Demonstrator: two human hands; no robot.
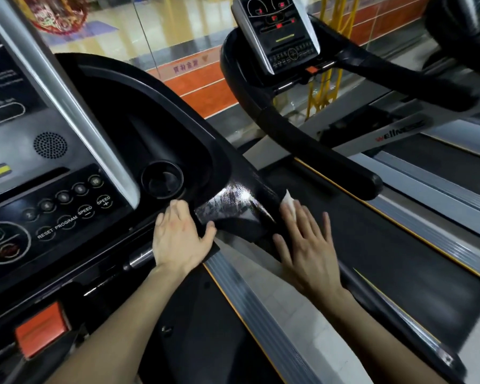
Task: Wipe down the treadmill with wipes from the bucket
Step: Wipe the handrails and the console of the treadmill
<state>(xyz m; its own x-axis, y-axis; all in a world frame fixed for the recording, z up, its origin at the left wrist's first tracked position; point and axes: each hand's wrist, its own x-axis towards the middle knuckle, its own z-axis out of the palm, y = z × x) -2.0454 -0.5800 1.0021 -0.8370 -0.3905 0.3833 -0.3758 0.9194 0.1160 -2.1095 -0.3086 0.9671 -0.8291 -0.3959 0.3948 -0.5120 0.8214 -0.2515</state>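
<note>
On 1 treadmill (233, 209), right hand (308, 245) presses 1 wipe (290, 202).

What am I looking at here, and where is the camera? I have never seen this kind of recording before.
The single picture comes from a camera worn on a person's head, looking down at their own bare hands. In front is a treadmill, with its button console at the left. The right hand presses a white wipe with straight fingers against the black handrail, which shows wet streaks. The left hand rests on the console's edge and holds nothing. A second treadmill stands beyond. No bucket is in view.
</note>
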